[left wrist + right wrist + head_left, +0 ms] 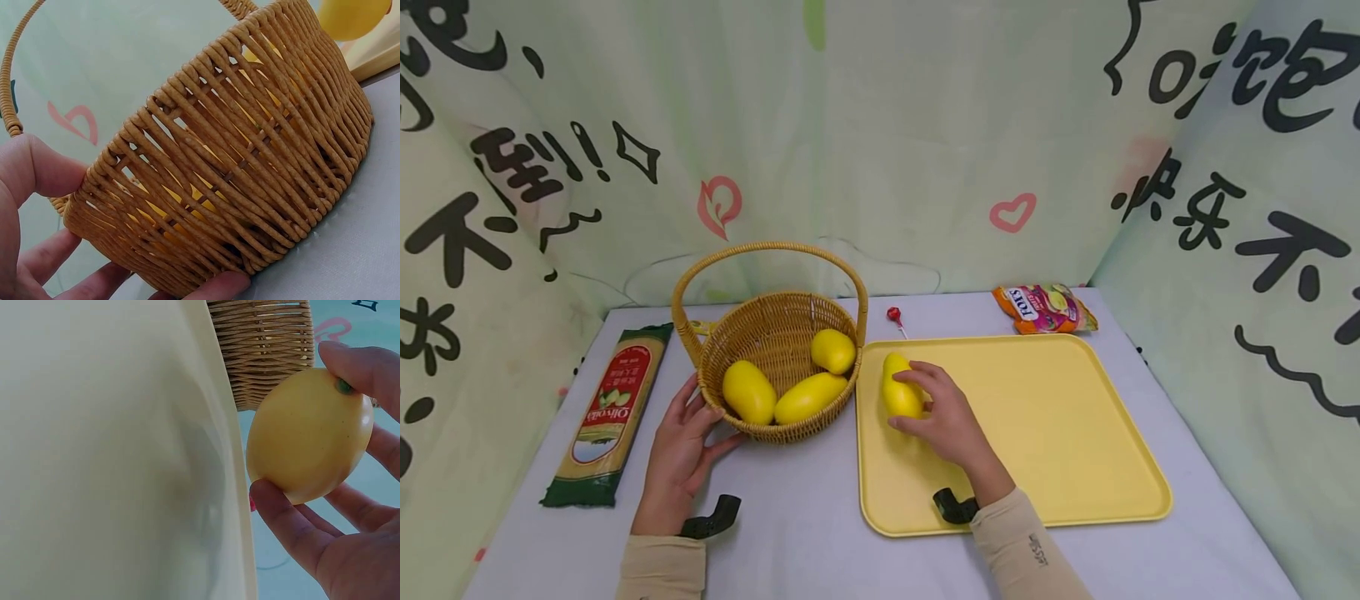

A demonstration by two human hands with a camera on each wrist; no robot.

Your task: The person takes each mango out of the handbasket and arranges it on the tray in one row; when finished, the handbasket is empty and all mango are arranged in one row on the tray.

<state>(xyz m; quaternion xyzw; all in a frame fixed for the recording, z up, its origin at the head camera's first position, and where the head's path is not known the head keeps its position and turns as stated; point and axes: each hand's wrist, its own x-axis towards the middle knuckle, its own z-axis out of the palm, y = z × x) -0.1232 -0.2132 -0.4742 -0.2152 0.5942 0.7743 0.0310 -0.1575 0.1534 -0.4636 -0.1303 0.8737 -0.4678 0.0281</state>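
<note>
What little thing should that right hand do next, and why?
Perhaps the right hand should bring its yellow fruit over the basket: three similar fruits lie inside, the basket stands close by with its top open, and the left hand holds its side.

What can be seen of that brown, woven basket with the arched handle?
The round, brown, wicker-looking basket has a tall, arched handle and gaps in its woven wall. Its opening faces upward, showing three yellow, mango-shaped fruits. It appears to rest on the white-covered table, left of the yellow, rectangular tray. The person's bare left hand holds its left side.
</note>
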